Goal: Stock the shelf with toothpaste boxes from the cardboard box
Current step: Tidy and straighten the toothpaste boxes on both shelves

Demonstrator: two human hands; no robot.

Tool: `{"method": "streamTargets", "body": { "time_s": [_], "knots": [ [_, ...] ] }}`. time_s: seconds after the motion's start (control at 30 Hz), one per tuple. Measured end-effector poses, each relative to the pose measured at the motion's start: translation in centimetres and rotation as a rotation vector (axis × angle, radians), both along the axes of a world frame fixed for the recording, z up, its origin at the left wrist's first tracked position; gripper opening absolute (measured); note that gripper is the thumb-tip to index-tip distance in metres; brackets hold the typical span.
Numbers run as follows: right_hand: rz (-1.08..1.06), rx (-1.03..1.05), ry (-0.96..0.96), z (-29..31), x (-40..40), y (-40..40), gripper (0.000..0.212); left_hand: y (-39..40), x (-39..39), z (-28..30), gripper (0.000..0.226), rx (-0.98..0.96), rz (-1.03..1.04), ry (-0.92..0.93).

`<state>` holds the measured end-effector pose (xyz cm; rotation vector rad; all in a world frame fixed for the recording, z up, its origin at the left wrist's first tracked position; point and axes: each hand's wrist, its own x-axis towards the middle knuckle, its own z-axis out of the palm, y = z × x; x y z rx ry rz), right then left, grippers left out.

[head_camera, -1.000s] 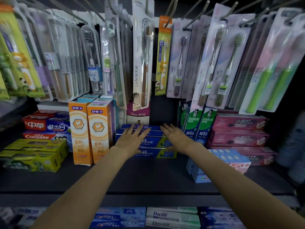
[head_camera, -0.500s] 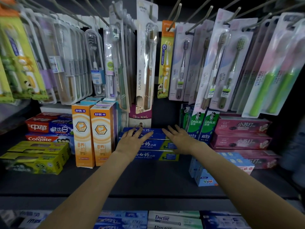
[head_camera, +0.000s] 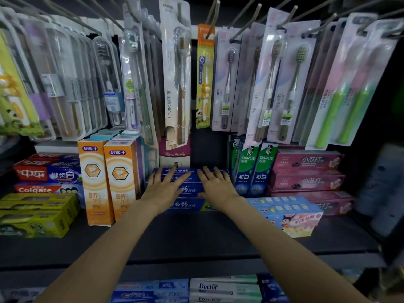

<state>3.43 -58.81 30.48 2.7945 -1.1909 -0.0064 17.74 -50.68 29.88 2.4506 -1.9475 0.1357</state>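
Note:
A stack of blue toothpaste boxes [head_camera: 189, 205] lies flat in the middle of the dark shelf [head_camera: 196, 239], between upright orange boxes and green Darlie boxes. My left hand [head_camera: 164, 189] lies flat on the stack's left part, fingers straight and spread. My right hand [head_camera: 215, 186] rests flat on its right part, fingers straight, thumb at the front face. Neither hand grips a box. The cardboard box is out of view.
Upright orange boxes [head_camera: 109, 182] stand left of the stack, green Darlie boxes [head_camera: 254, 169] right. Pink boxes [head_camera: 306, 171] and a light blue children's pack [head_camera: 284, 213] lie further right. Red, blue and yellow-green boxes [head_camera: 37, 217] lie left. Toothbrush packs [head_camera: 177, 73] hang overhead.
Both hands stay flat on the blue stack, with the fingers reaching a little further back over its top. The view has shifted slightly.

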Motion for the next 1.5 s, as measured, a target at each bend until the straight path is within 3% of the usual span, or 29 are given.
{"method": "streamTargets", "body": {
  "time_s": [0.1, 0.27, 0.4, 0.5, 0.83, 1.03, 1.27, 1.5],
  "knots": [
    [0.035, 0.07, -0.005, 0.7, -0.3, -0.3, 0.072, 0.0, 0.0, 0.1, 0.053, 0.01, -0.003, 0.009],
    [0.027, 0.157, -0.267, 4.0, -3.4, -0.8, 0.061, 1.0, -0.1, -0.1, 0.055, -0.067, -0.061, -0.026],
    [-0.123, 0.291, -0.237, 4.0, -5.6, -1.4, 0.045, 1.0, -1.5, -0.7, 0.06, -0.099, -0.072, 0.022],
    [-0.109, 0.301, -0.212, 2.5, -5.6, -1.5, 0.039, 0.5, -2.4, -0.9, 0.06, -0.086, -0.051, 0.032],
    [-0.106, 0.282, -0.296, 1.3, -5.5, -1.3, 0.049, 0.1, -2.3, -0.9, 0.068, -0.069, -0.044, 0.0],
    [-0.022, 0.159, -0.228, 0.9, -5.2, -0.3, 0.067, -0.2, -2.2, -1.2, 0.083, -0.087, -0.029, -0.023],
    [-0.004, -0.018, -0.107, 1.1, -5.3, 0.7, 0.07, -0.1, -2.7, -0.9, 0.1, -0.073, -0.02, -0.072],
    [0.006, -0.061, -0.092, 1.1, -5.2, 1.0, 0.073, 0.4, -2.9, -0.7, 0.099, -0.077, -0.003, -0.106]
  ]
}}
